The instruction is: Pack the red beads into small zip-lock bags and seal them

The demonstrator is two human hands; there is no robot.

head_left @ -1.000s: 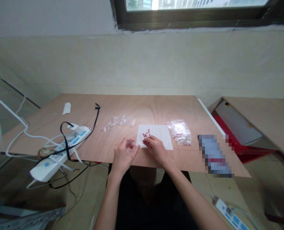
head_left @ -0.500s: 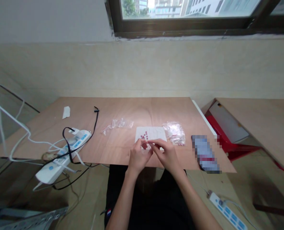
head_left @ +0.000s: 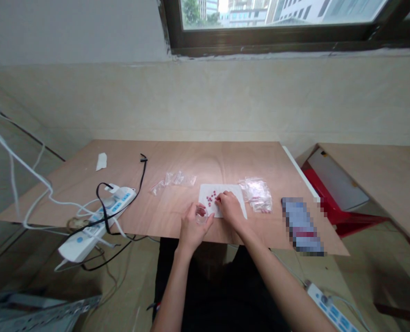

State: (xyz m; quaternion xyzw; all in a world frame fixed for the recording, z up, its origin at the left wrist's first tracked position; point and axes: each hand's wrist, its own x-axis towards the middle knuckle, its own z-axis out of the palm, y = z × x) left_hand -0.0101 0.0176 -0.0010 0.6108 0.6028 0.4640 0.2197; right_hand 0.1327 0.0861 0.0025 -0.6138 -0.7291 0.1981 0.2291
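My left hand [head_left: 193, 226] is closed at the near edge of the table around a small clear plastic bag [head_left: 201, 219], with red pieces showing in its upper part. On a white sheet [head_left: 239, 198] lie several small red beads [head_left: 210, 199] in a loose cluster. My right hand [head_left: 230, 207] rests over the sheet, just right of the cluster. Its thumb and forefinger are pinched together at a red bead, mostly covered by the fingertips.
Right of the sheet is a pile of clear zip bags [head_left: 256, 193]; more clear bags [head_left: 173, 179] lie left of it. A blurred-out phone-shaped object [head_left: 302, 226] sits at the right. A white power strip [head_left: 97, 223] with tangled cables overhangs the left front edge.
My hands were together at the clear bag and are now apart. The right hand has moved from the bag to the beads; the left keeps the bag. The view has shifted slightly.
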